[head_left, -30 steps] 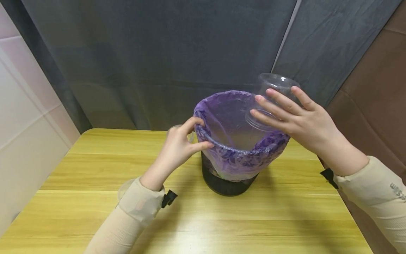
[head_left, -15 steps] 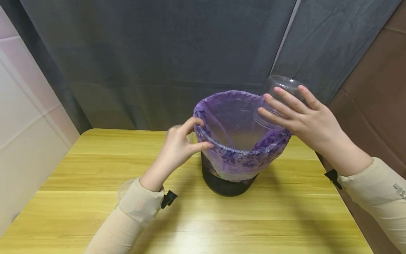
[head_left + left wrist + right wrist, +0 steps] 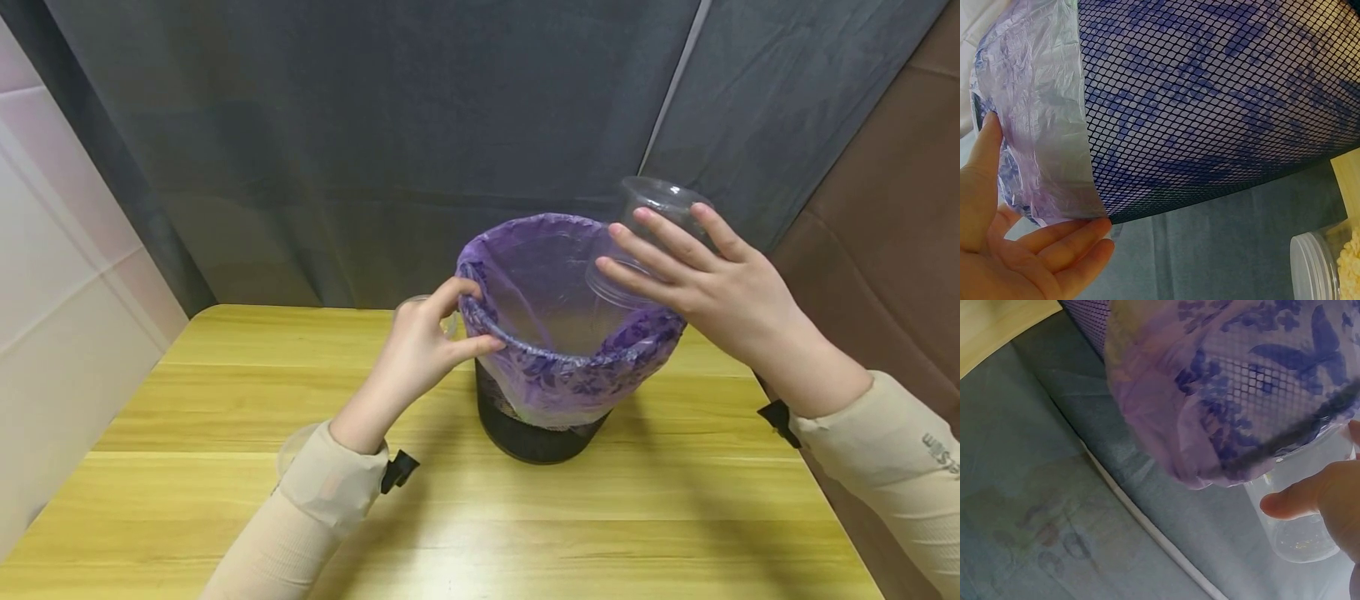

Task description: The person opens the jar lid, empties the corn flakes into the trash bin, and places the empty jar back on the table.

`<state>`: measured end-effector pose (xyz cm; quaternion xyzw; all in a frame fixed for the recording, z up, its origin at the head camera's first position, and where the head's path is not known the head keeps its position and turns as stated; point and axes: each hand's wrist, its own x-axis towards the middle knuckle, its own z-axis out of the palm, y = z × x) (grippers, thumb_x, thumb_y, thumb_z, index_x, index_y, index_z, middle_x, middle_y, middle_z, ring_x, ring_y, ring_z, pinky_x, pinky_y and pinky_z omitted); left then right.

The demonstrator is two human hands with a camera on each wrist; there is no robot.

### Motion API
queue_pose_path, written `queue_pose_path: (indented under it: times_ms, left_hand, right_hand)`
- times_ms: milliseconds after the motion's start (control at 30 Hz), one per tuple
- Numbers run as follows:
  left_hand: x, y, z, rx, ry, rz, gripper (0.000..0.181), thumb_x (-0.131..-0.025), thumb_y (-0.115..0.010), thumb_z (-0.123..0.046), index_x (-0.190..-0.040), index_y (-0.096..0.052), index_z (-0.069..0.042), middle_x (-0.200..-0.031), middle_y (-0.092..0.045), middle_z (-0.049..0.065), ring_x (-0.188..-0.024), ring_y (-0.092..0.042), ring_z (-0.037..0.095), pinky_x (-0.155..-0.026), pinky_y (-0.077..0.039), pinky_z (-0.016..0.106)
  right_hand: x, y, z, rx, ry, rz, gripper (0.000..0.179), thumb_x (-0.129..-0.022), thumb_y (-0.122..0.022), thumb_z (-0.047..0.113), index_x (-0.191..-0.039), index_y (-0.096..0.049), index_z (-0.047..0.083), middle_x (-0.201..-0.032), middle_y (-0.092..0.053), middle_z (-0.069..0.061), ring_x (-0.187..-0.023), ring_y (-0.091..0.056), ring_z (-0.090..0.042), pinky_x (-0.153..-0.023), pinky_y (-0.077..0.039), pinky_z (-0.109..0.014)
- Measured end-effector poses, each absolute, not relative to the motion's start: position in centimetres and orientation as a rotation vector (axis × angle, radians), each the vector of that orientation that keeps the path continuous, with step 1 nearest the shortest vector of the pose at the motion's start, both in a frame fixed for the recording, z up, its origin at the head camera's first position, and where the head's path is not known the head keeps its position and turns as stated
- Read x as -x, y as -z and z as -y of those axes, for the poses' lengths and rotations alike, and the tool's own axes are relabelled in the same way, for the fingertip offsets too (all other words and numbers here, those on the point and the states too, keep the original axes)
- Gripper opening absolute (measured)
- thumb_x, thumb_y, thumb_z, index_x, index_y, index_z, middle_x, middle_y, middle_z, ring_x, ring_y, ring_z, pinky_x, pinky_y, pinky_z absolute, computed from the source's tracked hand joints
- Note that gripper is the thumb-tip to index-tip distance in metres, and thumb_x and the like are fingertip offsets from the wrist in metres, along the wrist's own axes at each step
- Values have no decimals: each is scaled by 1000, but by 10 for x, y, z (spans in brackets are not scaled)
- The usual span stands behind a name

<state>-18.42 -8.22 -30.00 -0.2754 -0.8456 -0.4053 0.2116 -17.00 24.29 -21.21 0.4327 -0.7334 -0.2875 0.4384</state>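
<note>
A black mesh trash bin stands on the table, lined with a purple patterned trash bag folded over its rim. My left hand holds the near left side of the bag-covered rim between thumb and fingers. Above the right side of the bin, my right hand grips a clear plastic jar, fingers on one side and thumb on the other. The jar is tilted, its lower end over the bin's mouth. In the right wrist view the bag hides part of the jar.
Behind my left hand stands a lidded jar with pale yellow pieces, mostly hidden in the head view. A round translucent thing lies partly under my left sleeve. A grey curtain hangs behind the wooden table.
My right hand has shifted the jar a little to the right, then back left over the bin. The left hand and the bin have stayed in place.
</note>
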Motion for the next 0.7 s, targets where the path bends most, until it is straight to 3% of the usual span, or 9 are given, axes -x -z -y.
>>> queue_pose_path:
  times_ms: [333,567,700]
  left_hand:
    - [184,300,82,771,1123,2341,53,-67,-87,-31,-109,-61,-13,-82,-66,8,-89,-64,27,-81,-50,45]
    - [185,299,82,779,1114,2343,53,-68,-87,-31,-110,-61,-13,-80,-66,8,-91,-65,29,-82,-50,45]
    - [185,299,81,780,1112,2341,53,-67,-87,-30,-110,-61,-13,-83,-67,10,-93,-65,32,-83,-50,45]
  right_hand:
    - [170,212,-240,-1075,727,1799,87,-81,-39,-28,-150,-31,25,-152,-34,-1,-137,-32,-20,-110,-24,-42]
    - [176,214,-255,-1046,741,1890,105,-72,-69,-14,-154,-18,27,-156,-24,0,-139,-29,-22,-109,-25,-45]
    - [177,215,-256,-1057,722,1894,102,-71,-70,-13,-153,-23,27,-155,-27,-1,-138,-30,-23,-108,-26,-46]
